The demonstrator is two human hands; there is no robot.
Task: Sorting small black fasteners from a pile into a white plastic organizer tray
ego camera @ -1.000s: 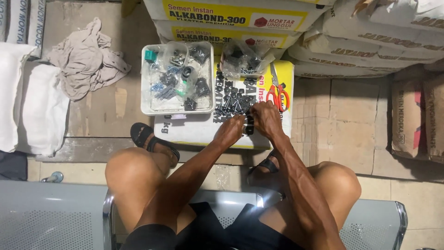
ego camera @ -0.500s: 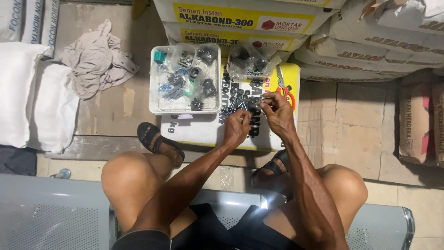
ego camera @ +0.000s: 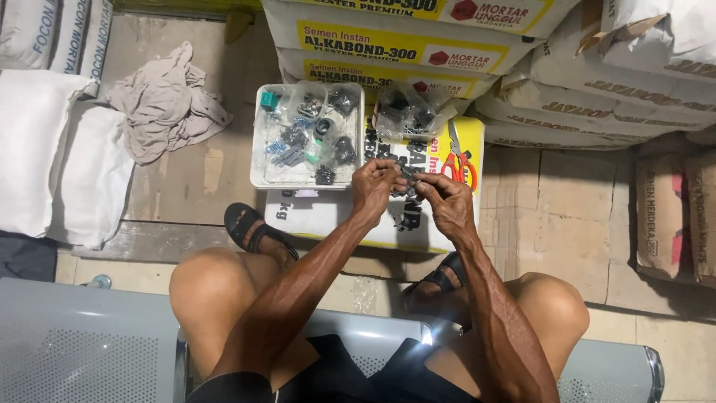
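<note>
We see a person sitting on a grey metal bench [ego camera: 89, 336], looking down at their own two hands. The left hand [ego camera: 375, 186] and the right hand [ego camera: 446, 200] are close together, and their fingers meet in the middle. Both hands pinch a small dark part [ego camera: 409, 173] between the fingertips. It is too small for us to tell what it is. The part is up in the air, just above a flat sack with a yellow and white top [ego camera: 328, 213] that lies on the floor in front of the knees. More small dark parts [ego camera: 406, 216] lie on that sack, right under the hands. To the left of the hands, and a bit farther, sits a white tray [ego camera: 257, 142] full of little clear bags with black and blue bits. A clear plastic bag [ego camera: 406, 112] of dark parts lies far from us, just past the hands. Scissors with orange handles [ego camera: 460, 163] lie to the right, near the right hand. A sandal [ego camera: 250, 224] is on the left foot beside the sack. A crumpled grey cloth [ego camera: 164, 104] lies far off to the left. Big sacks [ego camera: 418, 45] are piled up at the far side.
</note>
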